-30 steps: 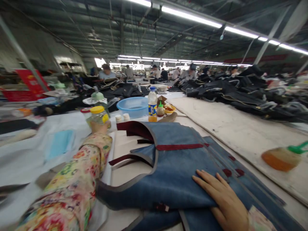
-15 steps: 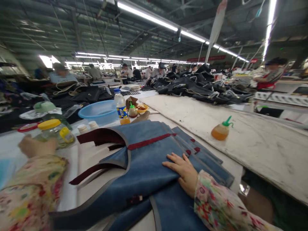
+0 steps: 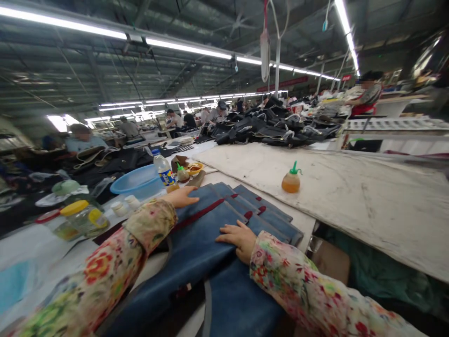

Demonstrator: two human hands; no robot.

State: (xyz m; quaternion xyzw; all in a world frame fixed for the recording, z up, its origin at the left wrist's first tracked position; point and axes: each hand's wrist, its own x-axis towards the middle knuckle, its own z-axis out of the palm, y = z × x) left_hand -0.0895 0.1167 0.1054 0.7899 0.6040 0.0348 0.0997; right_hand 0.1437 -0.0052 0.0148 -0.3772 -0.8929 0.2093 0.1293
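Note:
A stack of blue fabric pieces (image 3: pixel 210 234) with dark red trim lies on the table in front of me. My left hand (image 3: pixel 182 196) rests on its far edge, fingers stretched out flat. Nearer to me, my right hand (image 3: pixel 238 236) lies flat on the top piece with its fingers spread. Both arms wear flowered sleeves. Neither hand grips anything.
A jar with a yellow lid (image 3: pixel 82 217) stands at the left, beside a blue basin (image 3: pixel 136 180), a plastic bottle (image 3: pixel 164 171) and small pots. An orange squeeze bottle (image 3: pixel 291 180) sits on the pale padded table (image 3: pixel 351 196) at right. Dark garments (image 3: pixel 273 128) and workers are behind.
My left hand has left the yellow-lidded jar and come across onto the blue fabric. My view has swung to the right. The right hand stays flat on the fabric.

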